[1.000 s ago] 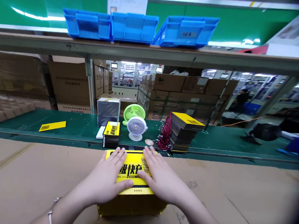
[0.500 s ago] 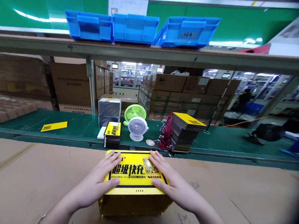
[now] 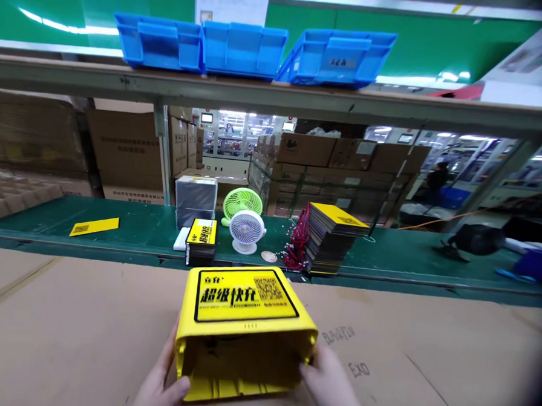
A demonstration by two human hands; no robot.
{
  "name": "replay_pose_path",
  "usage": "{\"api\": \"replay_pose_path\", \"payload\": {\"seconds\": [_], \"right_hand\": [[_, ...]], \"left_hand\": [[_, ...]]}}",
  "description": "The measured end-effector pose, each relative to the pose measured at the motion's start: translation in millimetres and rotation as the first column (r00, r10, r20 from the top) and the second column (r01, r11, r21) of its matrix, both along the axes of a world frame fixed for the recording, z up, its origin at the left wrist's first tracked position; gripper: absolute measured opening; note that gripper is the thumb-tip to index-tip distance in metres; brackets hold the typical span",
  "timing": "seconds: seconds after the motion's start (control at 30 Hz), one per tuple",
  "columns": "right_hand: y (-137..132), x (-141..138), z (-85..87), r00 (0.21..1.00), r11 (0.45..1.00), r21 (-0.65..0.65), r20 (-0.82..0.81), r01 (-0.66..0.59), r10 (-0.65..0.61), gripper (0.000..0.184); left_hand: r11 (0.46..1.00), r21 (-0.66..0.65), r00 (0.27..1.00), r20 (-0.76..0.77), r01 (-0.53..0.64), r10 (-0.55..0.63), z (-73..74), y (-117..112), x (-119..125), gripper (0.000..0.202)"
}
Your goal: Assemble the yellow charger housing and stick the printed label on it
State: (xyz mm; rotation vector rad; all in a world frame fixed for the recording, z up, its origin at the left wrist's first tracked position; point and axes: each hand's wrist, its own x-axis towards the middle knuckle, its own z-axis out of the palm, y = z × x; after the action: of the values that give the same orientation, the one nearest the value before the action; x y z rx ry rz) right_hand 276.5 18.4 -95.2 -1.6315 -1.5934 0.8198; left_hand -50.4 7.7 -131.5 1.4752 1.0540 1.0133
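Note:
A yellow plastic housing sits in front of me, its hollow open side facing me. A black-edged yellow label with large dark characters and a QR code lies on its top. My left hand grips the housing's left side, thumb at the lower front corner. On the right side, my right hand grips it near the front edge, with the thumb reaching to the opening. The other fingers of both hands are partly hidden behind the side walls.
Cardboard covers the near worktop. Beyond, on the green bench, stand a white fan, a green fan, a small label stack, a tall stack of yellow-topped panels and red wires. Blue bins line the shelf above.
Both hands have moved from the label on top down to the housing's sides and gripped it. The housing has tilted, showing more of its hollow inside.

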Motion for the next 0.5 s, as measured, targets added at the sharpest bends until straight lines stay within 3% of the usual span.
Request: {"api": "replay_pose_path", "payload": {"seconds": [0.07, 0.13, 0.2, 0.27, 0.33, 0.4, 0.5], "right_hand": [[-0.5, 4.2, 22.4, 0.998, 0.999, -0.006, 0.05, 0.039, -0.039, 0.03], [-3.1, 3.3, 42.9, 0.989, 0.992, 0.053, 0.09, 0.112, -0.117, 0.041], [-8.8, -7.4, 53.7, 0.96, 0.961, 0.224, 0.187, 0.165, -0.208, 0.045], [-16.6, -27.4, 52.0, 0.916, 0.889, 0.454, 0.333, 0.054, -0.225, 0.047], [-23.4, -49.8, 39.1, 0.838, 0.786, 0.585, 0.517, -0.197, -0.174, 0.053], [-26.0, -63.5, 19.9, 0.731, 0.718, 0.595, 0.658, -0.36, -0.179, 0.056], [-20.7, -47.2, -7.2, 0.652, 0.675, 0.685, 0.648, -0.275, -0.392, 0.042]], "left_hand": [[0.998, -0.058, 0.999, 0.028, -0.026, 0.028, 16.2, 0.4, 4.5, 0.099], [0.986, -0.159, 0.982, 0.19, 0.042, -0.011, 39.2, 3.7, 16.6, 0.093], [0.97, -0.197, 0.941, 0.332, 0.145, -0.074, 57.2, 10.7, 34.1, 0.091], [0.965, -0.181, 0.913, 0.393, 0.188, -0.104, 62.9, 19.8, 53.8, 0.09], [0.96, -0.144, 0.904, 0.393, 0.238, -0.165, 54.9, 29.2, 73.0, 0.087], [0.937, -0.131, 0.888, 0.382, 0.325, -0.255, 36.6, 37.4, 89.6, 0.073], [0.883, -0.19, 0.857, 0.396, 0.428, -0.33, 2.9, 46.4, 106.9, 0.059]]}}
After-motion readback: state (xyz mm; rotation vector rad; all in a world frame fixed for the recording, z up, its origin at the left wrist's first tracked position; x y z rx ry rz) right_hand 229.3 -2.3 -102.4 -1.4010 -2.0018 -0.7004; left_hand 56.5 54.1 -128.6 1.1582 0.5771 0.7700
